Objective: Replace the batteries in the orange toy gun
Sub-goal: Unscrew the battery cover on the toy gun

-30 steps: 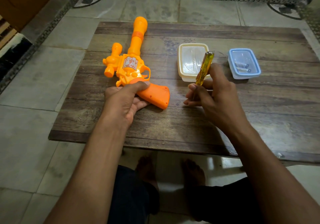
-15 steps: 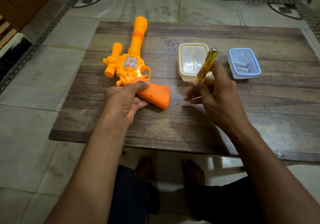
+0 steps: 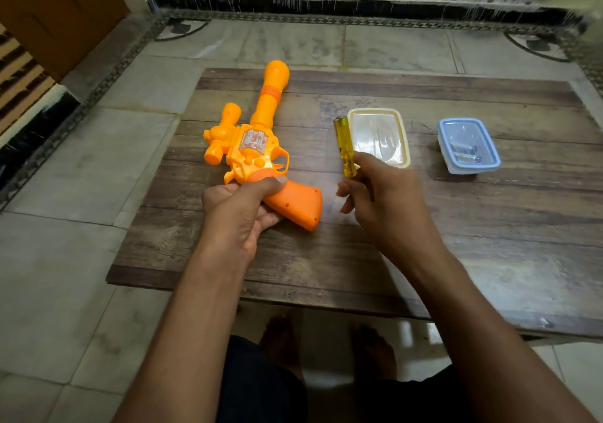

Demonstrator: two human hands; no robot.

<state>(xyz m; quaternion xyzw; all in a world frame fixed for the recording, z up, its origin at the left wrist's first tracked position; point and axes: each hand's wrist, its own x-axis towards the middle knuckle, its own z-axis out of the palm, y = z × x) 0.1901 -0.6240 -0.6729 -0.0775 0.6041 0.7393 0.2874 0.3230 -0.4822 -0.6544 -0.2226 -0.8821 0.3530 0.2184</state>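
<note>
The wooden bench (image 3: 456, 243) carries everything. The orange toy gun (image 3: 257, 148) lies flat on the bench's left half, its barrel toward the far edge and its grip toward the near edge. The left hand (image 3: 238, 213) curls round the top of the grip, thumb laid across it. The right hand (image 3: 385, 204), just right of the grip, wraps its fingers round a yellow screwdriver (image 3: 344, 145) with the handle up. A cream container (image 3: 404, 138) sits mid-bench, and a blue-rimmed container (image 3: 440, 135) nearer the right edge.

Screwdriver (image 3: 345, 148) shaft behind right hand (image 3: 388, 204).
</note>
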